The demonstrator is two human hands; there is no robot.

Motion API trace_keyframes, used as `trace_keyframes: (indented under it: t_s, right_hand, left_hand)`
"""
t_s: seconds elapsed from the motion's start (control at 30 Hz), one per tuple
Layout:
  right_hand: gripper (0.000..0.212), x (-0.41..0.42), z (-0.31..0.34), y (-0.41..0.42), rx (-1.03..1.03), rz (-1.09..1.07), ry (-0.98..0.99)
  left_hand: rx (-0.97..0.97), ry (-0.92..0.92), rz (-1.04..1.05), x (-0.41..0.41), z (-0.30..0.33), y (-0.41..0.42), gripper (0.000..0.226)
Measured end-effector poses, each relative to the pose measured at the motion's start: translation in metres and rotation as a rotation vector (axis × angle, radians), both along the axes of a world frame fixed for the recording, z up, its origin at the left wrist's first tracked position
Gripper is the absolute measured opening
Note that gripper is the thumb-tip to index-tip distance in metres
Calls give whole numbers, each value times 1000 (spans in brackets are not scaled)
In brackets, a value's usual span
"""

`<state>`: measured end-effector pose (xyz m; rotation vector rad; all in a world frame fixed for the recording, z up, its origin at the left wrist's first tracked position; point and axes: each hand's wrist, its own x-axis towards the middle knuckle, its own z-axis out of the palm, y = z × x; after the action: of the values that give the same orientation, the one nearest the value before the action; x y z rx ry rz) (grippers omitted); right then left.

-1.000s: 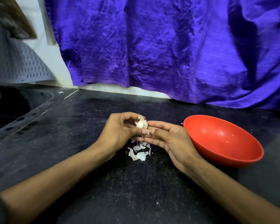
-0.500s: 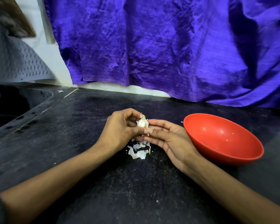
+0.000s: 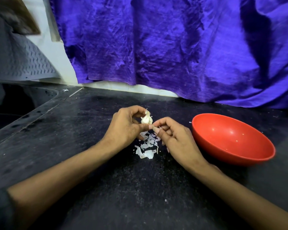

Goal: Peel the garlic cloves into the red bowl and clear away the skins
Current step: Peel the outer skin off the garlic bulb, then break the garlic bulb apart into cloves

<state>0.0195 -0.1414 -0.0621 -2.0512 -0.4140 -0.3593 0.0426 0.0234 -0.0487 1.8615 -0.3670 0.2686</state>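
A person's right hand (image 3: pixel 175 138) has drawn back from the garlic (image 3: pixel 146 119) since half a second ago, its fingers (image 3: pixel 156 129) now curled and pinching a scrap of skin beside the left thumb, where before they lay flat under the bulb. The left hand (image 3: pixel 126 128) still grips the garlic upright between curled fingertips above the dark worktop (image 3: pixel 106 188). More of the pile of skins (image 3: pixel 147 146) shows beneath. Individual cloves cannot be made out. The red bowl (image 3: pixel 231 138) sits just right of the right hand, nothing visible in it. A sink (image 3: pixel 15 105) drops away at left; a purple cloth (image 3: pixel 173 47) hangs behind.
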Motion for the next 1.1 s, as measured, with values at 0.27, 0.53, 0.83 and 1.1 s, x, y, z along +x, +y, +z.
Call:
trace_keyframes:
  t_s: [0.27, 0.53, 0.83, 1.1]
  right_hand:
    - [25, -3, 4, -3, -81, -43, 63]
    - [27, -17, 10, -10, 29, -70, 11]
    - [20, -42, 7, -27, 293, 83, 222]
    - [19, -52, 12, -11, 278, 273, 246]
  left_hand:
    - [-2, 106, -67, 1, -3, -2, 27]
    - [-14, 188, -144, -9, 4, -7, 38]
    - [-70, 129, -245, -36, 8, 6, 41]
    - [-29, -28, -246, -50, 9, 7, 43]
